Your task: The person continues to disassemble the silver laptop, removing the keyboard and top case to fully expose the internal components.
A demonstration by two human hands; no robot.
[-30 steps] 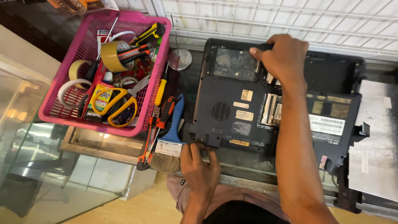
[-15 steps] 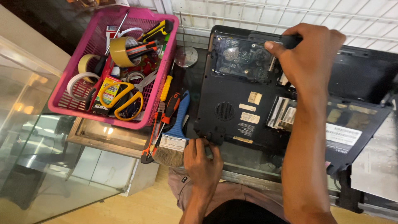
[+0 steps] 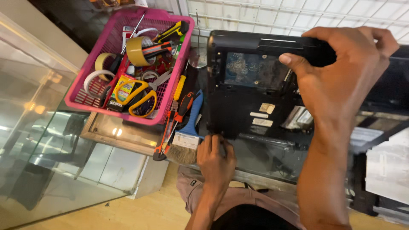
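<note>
In the head view, the black laptop base point(image 3: 251, 98) lies upside down on the glass worktop point(image 3: 264, 157), with its underside facing the camera. The right hand point(image 3: 341, 72) is closed around the far right part of the laptop base, with the thumb on the near side and the fingers curled over the far edge. The left hand point(image 3: 215, 159) is at the near left corner of the laptop base; its fingers are bent and the fingertips touch the near edge there, but I cannot tell if they hold something small.

Just to the left of the laptop base, a brush with a blue handle point(image 3: 187, 134) lies on the worktop, with its bristles toward the person. Beside the brush there are pliers with orange and black handles point(image 3: 172, 123) and a screwdriver with a yellow handle point(image 3: 180, 87).

Further left stands a pink plastic basket point(image 3: 91, 74). It contains yellow scissors point(image 3: 136, 96), a roll of brown tape point(image 3: 138, 51), a roll of white tape point(image 3: 94, 83), and a yellow and black utility knife point(image 3: 172, 30). A glass display case point(image 3: 38, 140) is on the left side of the picture, and below it the wooden floor point(image 3: 140, 213) is visible.
</note>
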